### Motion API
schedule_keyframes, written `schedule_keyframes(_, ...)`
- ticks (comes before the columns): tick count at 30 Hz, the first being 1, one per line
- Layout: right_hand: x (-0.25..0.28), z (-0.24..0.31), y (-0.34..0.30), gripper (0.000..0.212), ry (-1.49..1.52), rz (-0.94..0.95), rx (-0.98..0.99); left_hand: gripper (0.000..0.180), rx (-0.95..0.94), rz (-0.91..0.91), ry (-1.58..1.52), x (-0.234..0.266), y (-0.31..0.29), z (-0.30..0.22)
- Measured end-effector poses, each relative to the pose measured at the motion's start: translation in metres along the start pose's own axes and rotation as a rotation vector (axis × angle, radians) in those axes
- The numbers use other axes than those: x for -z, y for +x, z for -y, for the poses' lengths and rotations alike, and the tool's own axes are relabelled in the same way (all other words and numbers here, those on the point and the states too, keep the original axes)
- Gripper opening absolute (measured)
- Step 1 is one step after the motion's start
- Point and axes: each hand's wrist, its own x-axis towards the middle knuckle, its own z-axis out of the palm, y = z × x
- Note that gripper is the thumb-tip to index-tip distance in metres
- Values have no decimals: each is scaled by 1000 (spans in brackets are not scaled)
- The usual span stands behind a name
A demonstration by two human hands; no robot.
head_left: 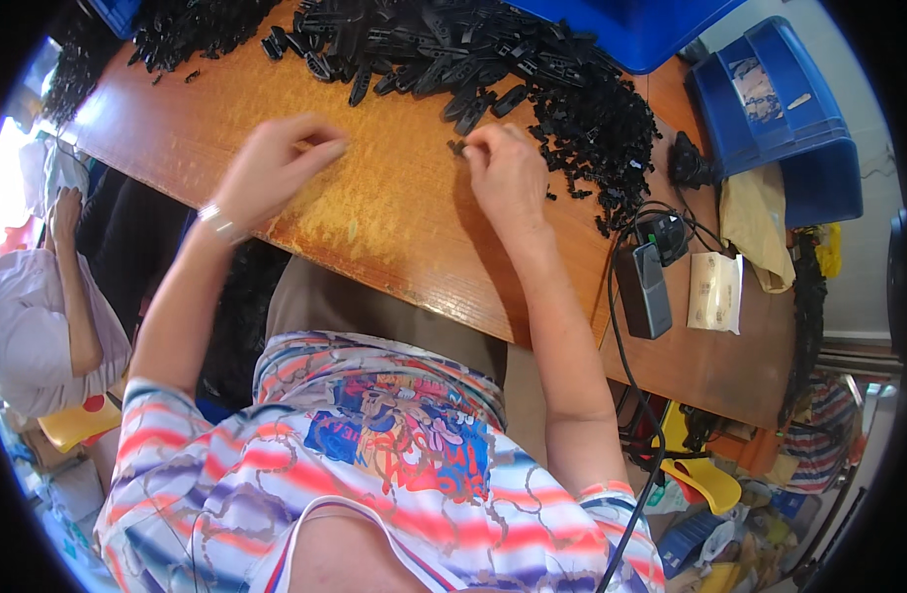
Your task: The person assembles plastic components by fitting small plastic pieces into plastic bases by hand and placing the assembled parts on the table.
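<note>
- Striped shirt [384, 460] nearest the camera, in front of the tabletop [394, 212].
- Right hand [510, 178]: grip pinched on a small black part [456, 148], just above the tabletop, near the pile of black clips [424, 49] and left of the heap of tiny black pieces [602, 128].
- Left hand [274, 168]: grip curled, thumb and fingers near each other; I cannot tell whether they meet or hold anything.
- Possible trouble: so small a part could slip from a fingertip pinch; the 2 piles touch, so a nudge could mix them; a wide swing of the right forearm could snag the black cable [660, 440] beside it.
- Hard to make out: the part is mostly covered by fingertips, the left hand is blurred, and the upper edge cuts off the clips.
</note>
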Motion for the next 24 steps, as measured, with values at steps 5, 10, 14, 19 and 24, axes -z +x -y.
schedule_keyframes(5, -16, -20, 26, 23, -219, 105, -172, 30, -58, -204, 171, -106, 125, 3)
schedule_keyframes(10, -15, -6, 41, 25, -193, 281, -306, 30, 41, -209, 410, -130, 160, -12)
schedule_keyframes(14, -21, 4, 44, 20, -175, 407, -274, 30, 17, -247, 329, -132, 158, -1)
schedule_keyframes(19, -25, 23, 21, 18, -212, 395, -111, 27, 43, -172, -30, -114, 122, 27)
schedule_keyframes(24, -28, 45, 1, 17, -296, 355, 13, 19, 223, -23, -978, -87, 79, 52)
